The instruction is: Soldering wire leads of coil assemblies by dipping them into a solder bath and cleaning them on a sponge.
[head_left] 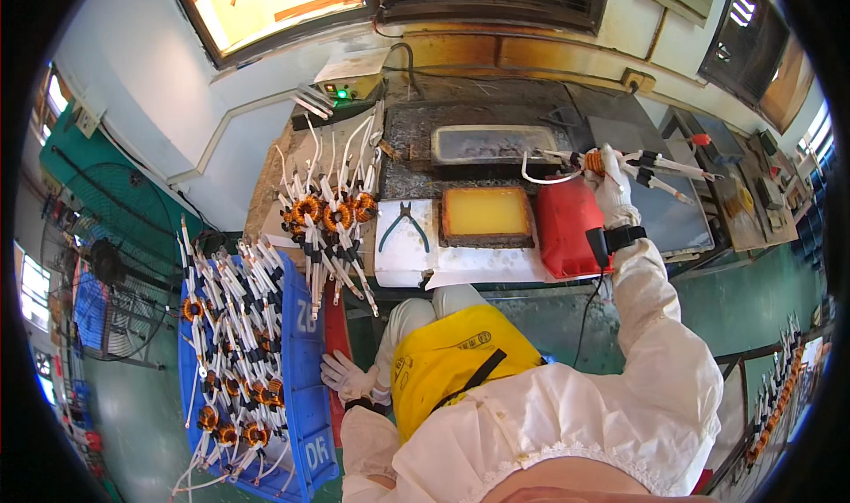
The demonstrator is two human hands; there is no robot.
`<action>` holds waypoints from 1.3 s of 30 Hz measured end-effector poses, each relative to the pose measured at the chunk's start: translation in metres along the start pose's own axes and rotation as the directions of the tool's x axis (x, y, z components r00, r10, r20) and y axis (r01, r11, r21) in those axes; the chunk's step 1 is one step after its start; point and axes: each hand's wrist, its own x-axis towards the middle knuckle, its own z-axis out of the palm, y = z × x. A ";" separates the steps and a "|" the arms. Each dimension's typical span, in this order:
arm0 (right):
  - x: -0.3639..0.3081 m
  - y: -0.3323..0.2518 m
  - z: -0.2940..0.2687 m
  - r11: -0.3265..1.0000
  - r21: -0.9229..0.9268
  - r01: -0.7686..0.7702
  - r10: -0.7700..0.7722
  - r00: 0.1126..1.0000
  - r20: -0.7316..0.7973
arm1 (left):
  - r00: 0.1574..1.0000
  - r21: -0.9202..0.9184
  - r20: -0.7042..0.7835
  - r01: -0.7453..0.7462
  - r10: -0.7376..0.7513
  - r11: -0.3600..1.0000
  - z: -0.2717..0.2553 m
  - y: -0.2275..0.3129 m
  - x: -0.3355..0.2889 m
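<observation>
In my gloved right hand (613, 191) is a toroidal coil (594, 161) with copper windings and white-sleeved leads. Its leads reach left to the right end of a rectangular solder pot (447, 156) with a silvery surface; whether they touch it I cannot tell. The other leads point right. My gloved left hand (349, 377) hangs low with its fingers apart, beside the wall of a blue crate (310, 388) and holding nothing. Many similar coils (257, 392) with leads fill that crate. Just below my right hand stands a red container (563, 230).
A tray (485, 212) of yellow material lies in front of the pot. Cutting pliers (405, 228) rest on a white sheet left of it. More coils (338, 215) lie at the bench's left, near a box with a green light (343, 94). A fan (106, 259) stands far left.
</observation>
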 end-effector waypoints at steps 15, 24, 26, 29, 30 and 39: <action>-0.078 -0.026 -0.035 0.113 0.943 -0.312 0.343 0.903 0.258 | 1.000 -0.517 0.002 0.019 -0.021 0.856 -0.100 0.034 0.002; -0.135 -0.038 -0.007 -0.333 0.891 -0.308 0.283 0.869 0.406 | 0.560 -0.893 -0.114 -0.419 0.821 0.161 -0.195 0.193 -0.006; -0.146 -0.036 0.002 -0.409 0.870 -0.275 0.323 0.848 0.419 | 0.406 -0.859 -0.130 -0.502 0.905 0.102 -0.188 0.227 -0.012; -0.159 -0.033 0.008 -0.472 0.834 -0.285 0.321 0.826 0.464 | 0.260 -0.901 -0.072 -0.432 0.963 0.049 -0.183 0.281 -0.028; -0.162 -0.031 0.009 -0.521 0.811 -0.267 0.325 0.816 0.478 | 0.231 -0.895 -0.190 -0.440 0.954 -0.072 -0.174 0.300 -0.034; -0.177 -0.008 0.025 -0.709 0.667 -0.229 0.250 0.803 0.541 | 0.344 -0.734 -0.660 -0.482 0.667 -0.478 -0.154 0.376 -0.054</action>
